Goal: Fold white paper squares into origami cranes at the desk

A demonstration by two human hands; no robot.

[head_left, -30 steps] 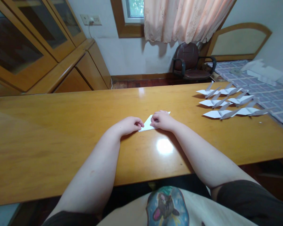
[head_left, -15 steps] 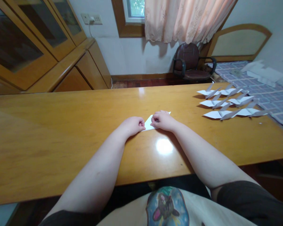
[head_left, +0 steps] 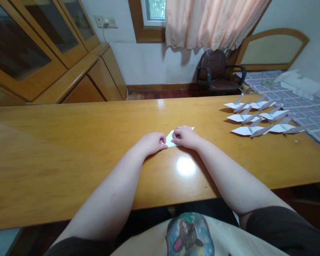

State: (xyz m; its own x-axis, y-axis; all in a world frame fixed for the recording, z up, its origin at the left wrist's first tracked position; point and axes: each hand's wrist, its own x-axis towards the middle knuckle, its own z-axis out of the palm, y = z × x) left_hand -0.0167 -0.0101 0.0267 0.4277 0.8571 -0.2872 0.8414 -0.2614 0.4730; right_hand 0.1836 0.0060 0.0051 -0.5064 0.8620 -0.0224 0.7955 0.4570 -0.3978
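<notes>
A small folded sheet of white paper (head_left: 169, 139) lies on the table between my hands. My left hand (head_left: 155, 143) is closed at the paper's left end, thumb and fingers pinching its lower left edge. Over the right part of the paper rests my right hand (head_left: 184, 136), its fingers curled and the fingertips pressed on the paper. A pointed tip of the paper shows past the back of my right hand. Both hands cover much of the sheet, so its full shape is hidden.
Several folded white paper cranes (head_left: 246, 131) stand in rows at the right end of the wooden table (head_left: 69, 153). Beyond the table are a brown office chair (head_left: 216, 73), a bed (head_left: 258, 80) with a checked cover, and a wooden cabinet (head_left: 106, 71) at the left.
My left hand has slid slightly right along the paper's lower edge, closer to my right hand. My right hand stays almost in place. The whole view has shifted a little.
</notes>
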